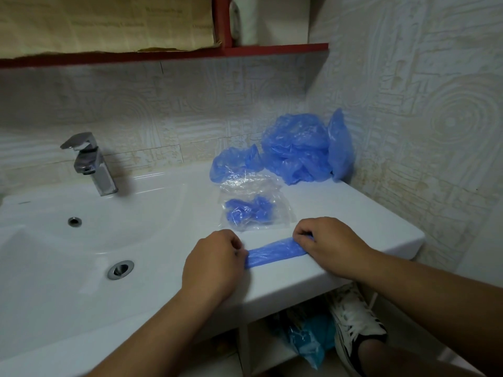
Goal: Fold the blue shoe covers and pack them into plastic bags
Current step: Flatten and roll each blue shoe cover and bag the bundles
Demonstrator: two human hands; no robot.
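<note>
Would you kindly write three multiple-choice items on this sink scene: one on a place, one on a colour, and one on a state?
1. Where does the clear plastic bag of packed blue covers lie?
A. On the floor
B. On the sink ledge
C. In a bucket

2. What colour is the wall shelf along its front edge?
A. Red
B. Green
C. Black

3. How is the shoe cover at the front of the ledge?
A. Balled up
B. Flattened into a strip, pinched at both ends
C. Sealed in a bag

Answers:
1 B, the bag rests on the white ledge just beyond the left hand and right hand.
2 A, the edge is plainly red.
3 B, each hand pinches one end of the strip.
</note>
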